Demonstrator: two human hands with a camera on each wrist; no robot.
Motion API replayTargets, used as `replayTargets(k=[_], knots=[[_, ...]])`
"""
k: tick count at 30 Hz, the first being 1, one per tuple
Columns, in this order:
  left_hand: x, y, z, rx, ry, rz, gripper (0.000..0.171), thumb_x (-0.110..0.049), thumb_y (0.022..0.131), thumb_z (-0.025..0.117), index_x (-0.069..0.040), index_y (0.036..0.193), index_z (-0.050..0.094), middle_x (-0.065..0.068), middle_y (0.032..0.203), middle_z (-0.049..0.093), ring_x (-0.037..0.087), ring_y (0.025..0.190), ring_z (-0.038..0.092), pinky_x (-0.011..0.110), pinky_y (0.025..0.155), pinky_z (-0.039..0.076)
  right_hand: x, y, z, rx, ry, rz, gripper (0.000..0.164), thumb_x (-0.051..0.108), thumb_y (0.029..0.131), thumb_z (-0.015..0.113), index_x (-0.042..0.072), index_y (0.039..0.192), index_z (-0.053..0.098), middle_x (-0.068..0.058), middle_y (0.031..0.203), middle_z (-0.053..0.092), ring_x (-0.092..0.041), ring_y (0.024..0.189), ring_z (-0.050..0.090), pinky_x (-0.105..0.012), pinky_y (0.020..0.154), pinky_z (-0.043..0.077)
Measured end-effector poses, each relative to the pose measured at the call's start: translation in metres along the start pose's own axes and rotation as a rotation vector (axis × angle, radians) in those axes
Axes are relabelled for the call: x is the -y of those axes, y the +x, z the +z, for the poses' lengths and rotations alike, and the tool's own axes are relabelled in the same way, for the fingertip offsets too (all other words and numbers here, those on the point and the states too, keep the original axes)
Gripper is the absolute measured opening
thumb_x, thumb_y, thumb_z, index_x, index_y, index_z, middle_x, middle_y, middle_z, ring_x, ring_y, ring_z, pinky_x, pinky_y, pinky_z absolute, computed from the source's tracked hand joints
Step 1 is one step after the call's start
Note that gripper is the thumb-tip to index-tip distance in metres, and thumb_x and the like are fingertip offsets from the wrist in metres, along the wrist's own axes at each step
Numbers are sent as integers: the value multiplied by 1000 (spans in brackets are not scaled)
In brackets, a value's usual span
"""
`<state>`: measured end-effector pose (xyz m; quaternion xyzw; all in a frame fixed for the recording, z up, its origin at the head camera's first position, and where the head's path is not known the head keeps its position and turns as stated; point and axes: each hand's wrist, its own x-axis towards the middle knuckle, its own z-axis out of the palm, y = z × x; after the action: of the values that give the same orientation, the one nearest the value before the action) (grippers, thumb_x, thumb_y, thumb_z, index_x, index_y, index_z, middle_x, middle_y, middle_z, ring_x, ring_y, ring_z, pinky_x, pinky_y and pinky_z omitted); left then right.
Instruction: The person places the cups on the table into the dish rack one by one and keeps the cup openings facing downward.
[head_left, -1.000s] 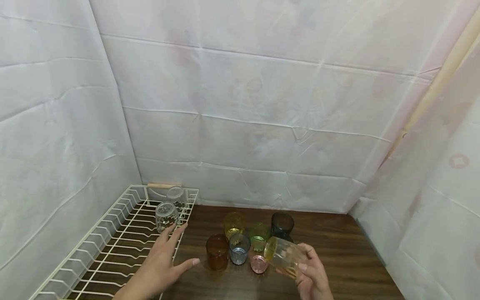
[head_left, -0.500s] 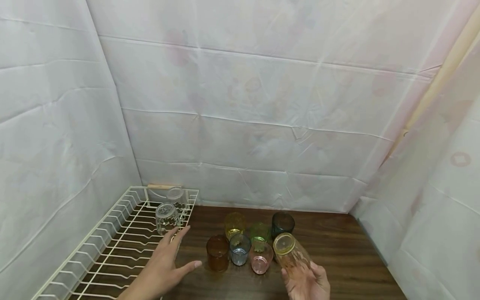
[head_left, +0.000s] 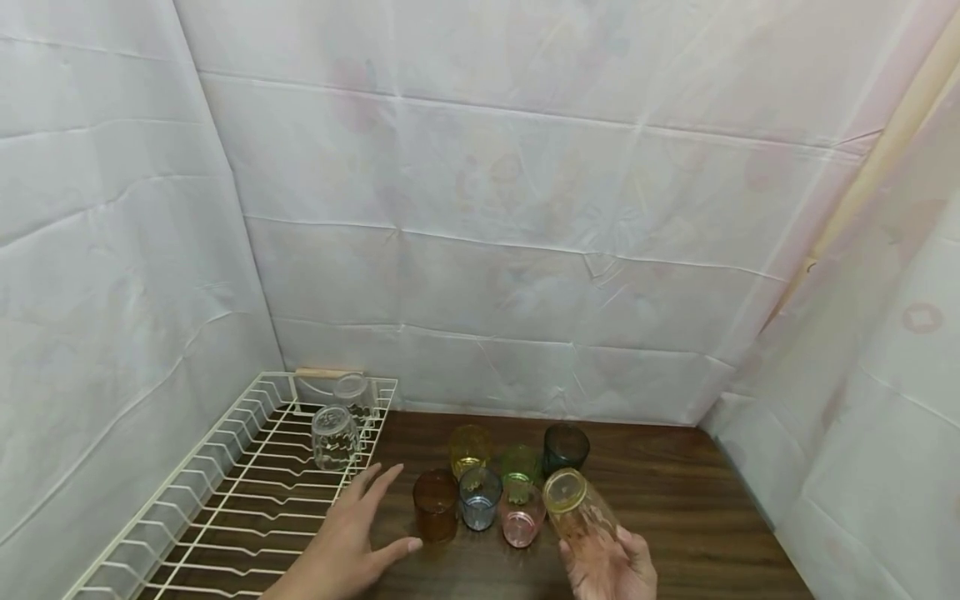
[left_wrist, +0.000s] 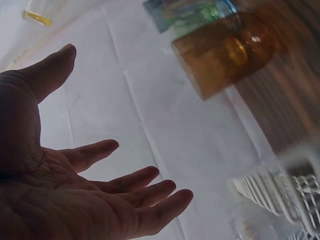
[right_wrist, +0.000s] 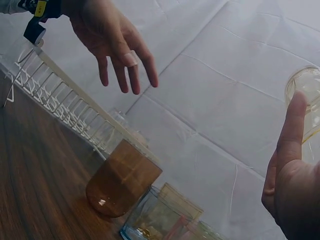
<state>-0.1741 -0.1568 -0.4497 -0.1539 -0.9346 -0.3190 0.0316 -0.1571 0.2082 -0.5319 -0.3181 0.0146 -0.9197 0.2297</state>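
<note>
My right hand grips a pale amber drinking glass around its lower part. The glass leans up and to the left, its yellow-ringed end uppermost, and it hangs in front of the grouped glasses. My left hand is held in the air with fingers spread, just left of a brown glass, apart from it and holding nothing. Beside the brown glass stand a blue-grey glass and a pink glass. Behind them are a yellow glass, a green glass and a dark glass.
A white wire dish rack runs along the left side. Two clear glasses, a nearer one and a farther one, stand upside down at its far end. Whitish sheeting walls the wooden tabletop at the back and sides.
The right hand has turned the amber glass from pointing left to its yellow-ringed end pointing up. My left hand has moved right, away from the rack, towards the brown glass.
</note>
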Motion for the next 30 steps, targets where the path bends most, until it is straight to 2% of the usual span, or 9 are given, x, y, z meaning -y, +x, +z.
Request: replayTargets(k=[2,7,12,17,22,26,30], knots=[[-7,1,1,6,-28,10,96,-59,82,87,-20,161,47,27,165,41,57,148,45,76,108,46,-2,1,-2,33,0,9,53,19,111,36,4,161,42,-19,167,44,-31,159,40,-40,131,39],[-32,5,9,27,-130,76,92,-59,84,86,-25,161,47,20,166,42,55,147,47,75,105,50,-10,4,1,35,-1,41,53,21,111,36,4,161,42,-18,166,44,-29,158,42,-38,129,41],[-57,7,17,58,-247,190,81,-58,90,80,-35,160,47,11,168,43,51,149,46,75,104,50,-19,10,4,47,-4,130,52,20,111,36,5,160,44,-14,163,48,-23,154,46,-33,129,40],[-80,10,30,73,-322,331,70,-50,97,77,-43,159,45,4,166,46,44,148,50,63,104,56,-27,12,-4,95,-47,211,53,25,111,37,8,162,41,-9,165,46,-19,154,45,-26,129,38],[-96,12,42,88,-420,433,69,-34,99,78,-39,159,45,5,164,49,39,146,54,49,106,59,-36,13,-16,224,-168,273,57,38,115,28,16,168,28,1,160,47,-7,140,49,-18,121,39],[-101,13,53,74,-457,466,59,-29,100,78,-35,153,54,4,154,57,28,139,61,39,103,60,-40,15,-23,281,-216,300,55,44,115,26,21,165,31,8,148,55,0,129,52,-14,113,39],[-103,13,64,-7,-458,455,41,-28,100,77,-32,139,64,-1,136,65,18,123,67,36,95,61,-44,14,-26,276,-223,320,52,45,114,26,19,157,40,8,148,53,-2,135,47,-15,117,33]])
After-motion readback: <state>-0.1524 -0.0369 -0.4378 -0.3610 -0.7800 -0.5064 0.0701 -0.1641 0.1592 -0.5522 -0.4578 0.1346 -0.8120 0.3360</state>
